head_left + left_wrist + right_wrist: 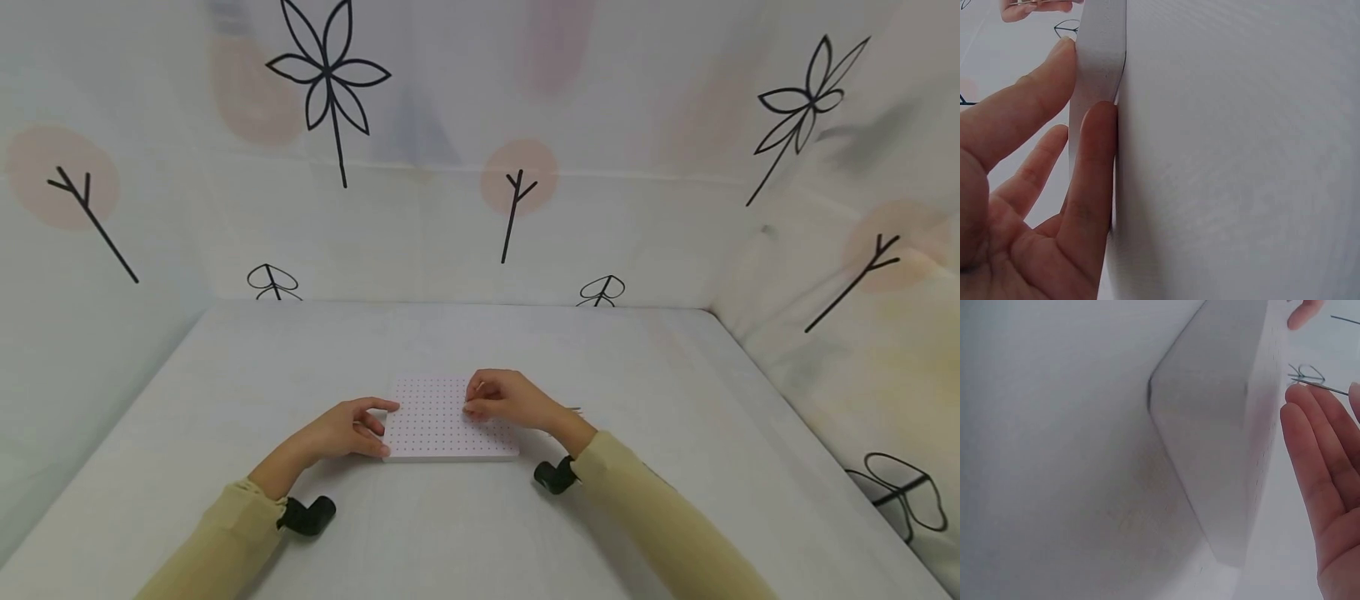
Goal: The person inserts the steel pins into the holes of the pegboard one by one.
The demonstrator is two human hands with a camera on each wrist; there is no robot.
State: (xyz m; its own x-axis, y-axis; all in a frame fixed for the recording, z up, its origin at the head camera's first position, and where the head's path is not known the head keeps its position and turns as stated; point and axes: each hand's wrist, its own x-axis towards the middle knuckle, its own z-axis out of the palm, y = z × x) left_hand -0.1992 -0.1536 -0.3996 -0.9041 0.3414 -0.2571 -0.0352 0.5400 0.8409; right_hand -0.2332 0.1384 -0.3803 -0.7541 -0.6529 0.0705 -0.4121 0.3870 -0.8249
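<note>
A white pegboard (427, 425) with a grid of small holes lies flat on the table, a thick block by its side wall (1204, 425). My left hand (352, 429) rests against its left edge, thumb at the near corner and index finger farther up. In the left wrist view the fingers (1094, 156) lie fairly straight along that wall. Above the right part of the board, my right hand (513, 398) pinches a thin pin-like stick (1319, 385) between thumb and fingertips. Its other fingers show extended in the right wrist view.
A few thin sticks (575, 409) lie on the white-covered table (315, 350) just right of the board, partly hidden behind my right wrist. Fabric walls with plant drawings (328, 73) stand behind and at both sides. A black wrist camera (307, 517) hangs at each sleeve.
</note>
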